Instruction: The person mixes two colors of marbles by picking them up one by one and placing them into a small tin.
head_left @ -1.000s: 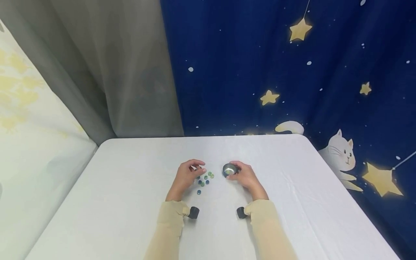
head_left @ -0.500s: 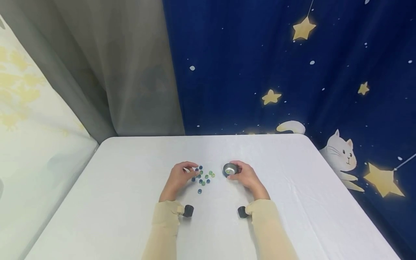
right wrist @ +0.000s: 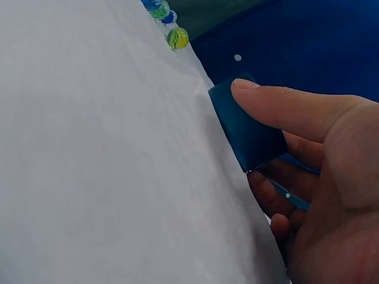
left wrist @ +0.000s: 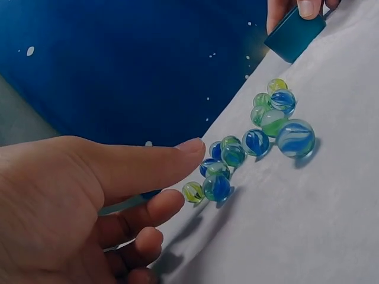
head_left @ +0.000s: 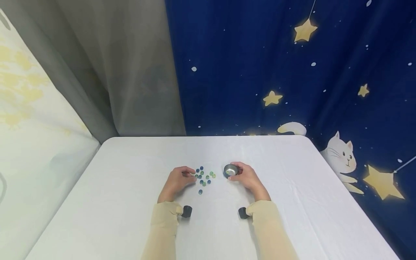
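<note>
Several blue and green glass marbles (head_left: 203, 177) lie clustered on the white table (head_left: 130, 202). My left hand (head_left: 178, 179) rests just left of them, thumb stretched toward the nearest marbles (left wrist: 216, 177), fingers (left wrist: 151, 213) loosely curled and holding nothing. A small metal cup (head_left: 230, 169) stands right of the cluster. My right hand (head_left: 247, 177) grips it, with the thumb (right wrist: 278, 103) pressed on the wall of the cup (right wrist: 246, 133). In the left wrist view the cup (left wrist: 294, 34) sits beyond the marbles.
A dark blue curtain (head_left: 292, 72) with stars and a cat hangs behind the table, with a grey curtain (head_left: 113, 72) to its left. Black wrist cameras (head_left: 186, 211) sit at both sleeves. The table's far edge (head_left: 201, 137) is close behind the marbles.
My left hand has drawn back to the left, off the marbles, uncovering more of the cluster. The right hand stays on the cup.
</note>
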`<state>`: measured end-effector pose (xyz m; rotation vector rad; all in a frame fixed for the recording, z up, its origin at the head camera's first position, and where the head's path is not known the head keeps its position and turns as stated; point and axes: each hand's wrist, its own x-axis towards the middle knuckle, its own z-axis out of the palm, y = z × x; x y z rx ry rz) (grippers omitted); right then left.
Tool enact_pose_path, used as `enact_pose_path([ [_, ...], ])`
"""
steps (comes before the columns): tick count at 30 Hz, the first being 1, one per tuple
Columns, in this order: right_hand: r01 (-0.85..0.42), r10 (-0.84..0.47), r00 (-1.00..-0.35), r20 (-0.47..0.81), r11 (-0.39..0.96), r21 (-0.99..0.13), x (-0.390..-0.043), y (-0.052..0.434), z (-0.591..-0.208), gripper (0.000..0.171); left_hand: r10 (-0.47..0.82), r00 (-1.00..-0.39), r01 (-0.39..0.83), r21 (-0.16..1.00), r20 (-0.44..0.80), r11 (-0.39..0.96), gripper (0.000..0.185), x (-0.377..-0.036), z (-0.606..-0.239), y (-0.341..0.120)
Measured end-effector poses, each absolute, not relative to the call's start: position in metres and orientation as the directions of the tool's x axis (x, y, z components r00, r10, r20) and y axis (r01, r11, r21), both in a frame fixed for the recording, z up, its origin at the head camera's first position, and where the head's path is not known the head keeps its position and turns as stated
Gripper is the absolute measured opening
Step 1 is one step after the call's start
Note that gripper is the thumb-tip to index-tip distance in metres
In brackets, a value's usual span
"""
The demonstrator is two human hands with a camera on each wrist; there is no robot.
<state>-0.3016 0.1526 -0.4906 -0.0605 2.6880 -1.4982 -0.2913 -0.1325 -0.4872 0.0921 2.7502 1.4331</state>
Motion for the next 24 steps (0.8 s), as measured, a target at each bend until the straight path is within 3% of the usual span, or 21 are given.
enact_pose_path([
  [24,0.015,-0.049,-0.998,-0.048,0.531,-0.847,-0.3008,0.152,-0.4924,0.062,0.033,-0.999,0.011,0.753,-0.015,0.658,0.02,-0.2881,-0.4932,-0.1281],
])
